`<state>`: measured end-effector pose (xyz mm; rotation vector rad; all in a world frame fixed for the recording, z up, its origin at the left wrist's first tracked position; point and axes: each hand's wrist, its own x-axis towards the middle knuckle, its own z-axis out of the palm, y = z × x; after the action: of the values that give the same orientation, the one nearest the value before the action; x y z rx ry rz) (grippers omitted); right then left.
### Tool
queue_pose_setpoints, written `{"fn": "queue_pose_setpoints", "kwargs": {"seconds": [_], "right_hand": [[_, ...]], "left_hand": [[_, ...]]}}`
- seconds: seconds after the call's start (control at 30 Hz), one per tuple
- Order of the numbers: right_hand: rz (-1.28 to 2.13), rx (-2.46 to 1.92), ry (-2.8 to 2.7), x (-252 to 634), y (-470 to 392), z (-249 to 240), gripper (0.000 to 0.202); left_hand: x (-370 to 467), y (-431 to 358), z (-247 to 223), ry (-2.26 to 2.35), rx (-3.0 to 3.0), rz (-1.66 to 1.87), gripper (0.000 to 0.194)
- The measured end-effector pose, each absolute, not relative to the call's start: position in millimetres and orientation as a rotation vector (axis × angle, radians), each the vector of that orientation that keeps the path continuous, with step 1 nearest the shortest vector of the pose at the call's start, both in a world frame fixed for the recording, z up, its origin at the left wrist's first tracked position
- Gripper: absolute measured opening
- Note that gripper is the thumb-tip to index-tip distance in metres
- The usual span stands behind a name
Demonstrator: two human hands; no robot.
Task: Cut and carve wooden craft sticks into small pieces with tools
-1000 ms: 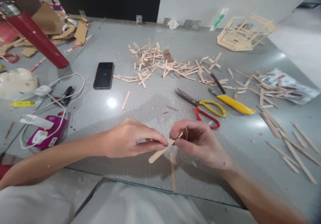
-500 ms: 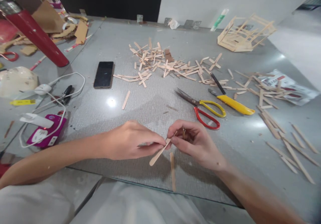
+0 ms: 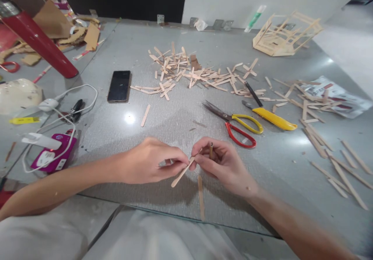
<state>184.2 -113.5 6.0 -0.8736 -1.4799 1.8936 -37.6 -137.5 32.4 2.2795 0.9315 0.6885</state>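
Between my two hands, above the table's front edge, is a popsicle stick (image 3: 180, 177), tilted with its rounded end toward me. My left hand (image 3: 155, 161) pinches it between thumb and forefinger. My right hand (image 3: 220, 164) grips its upper end with thumb and fingertips, which hide that end. A thin brownish rod (image 3: 211, 150) with a dark tip pokes up from the curled fingers of the right hand; its kind cannot be made out. Another popsicle stick (image 3: 201, 198) lies on the table just below my hands.
Scissors (image 3: 233, 122) and a yellow utility knife (image 3: 274, 119) lie beyond my right hand. A heap of sticks (image 3: 186, 71) spreads across the middle. A stick frame model (image 3: 274, 48) stands back right. Left are a phone (image 3: 119, 86), a purple power adapter (image 3: 54, 151) and a red cylinder (image 3: 43, 42).
Both hands have shifted slightly left with the popsicle stick still held between them. The rod in my right hand now stands out more clearly. The camera view has shifted a little.
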Motion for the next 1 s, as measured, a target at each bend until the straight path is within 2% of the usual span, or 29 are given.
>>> {"fn": "queue_pose_setpoints", "kwargs": {"seconds": [0.73,1.0], "right_hand": [[2.019,-0.876,-1.223,180,-118,10,0.025],[1.886,-0.946,-1.122,184,-120,15,0.033]], "left_hand": [[-28,-138,40,0.98,1.686,0.654,0.01],[-31,-130,26,1.043,1.431,0.718,0.031]]}}
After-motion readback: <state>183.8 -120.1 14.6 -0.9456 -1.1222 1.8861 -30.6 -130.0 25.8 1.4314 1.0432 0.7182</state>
